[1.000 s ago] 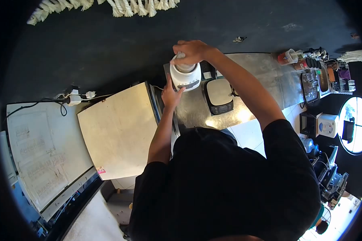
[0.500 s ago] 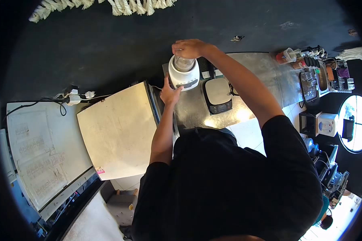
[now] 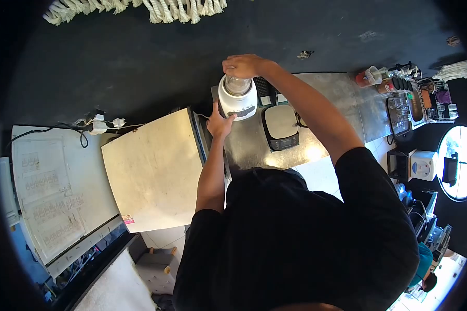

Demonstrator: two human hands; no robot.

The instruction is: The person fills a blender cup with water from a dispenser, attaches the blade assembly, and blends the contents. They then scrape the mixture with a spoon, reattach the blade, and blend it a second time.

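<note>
A white blender base [image 3: 238,105] stands on the steel counter [image 3: 244,147] near the dark wall, with a clear jar [image 3: 238,85] on top. My right hand [image 3: 241,66] is closed over the top of the jar. Against the left side and front of the base lies my left hand [image 3: 220,123], its fingers spread around the edge and the thumb at the front panel. A kitchen scale [image 3: 282,126] with a pale top sits just right of the blender.
Left of the counter is a cream-topped cabinet [image 3: 153,171], with plugs [image 3: 97,126] and cables behind it. Containers [image 3: 368,76], a tray [image 3: 399,114] and a dish rack [image 3: 442,101] stand far right. At lower right a person [image 3: 424,265] is partly visible.
The view has shifted slightly. Both hands stay on the blender in nearly the same places. The person at lower right shows a little more.
</note>
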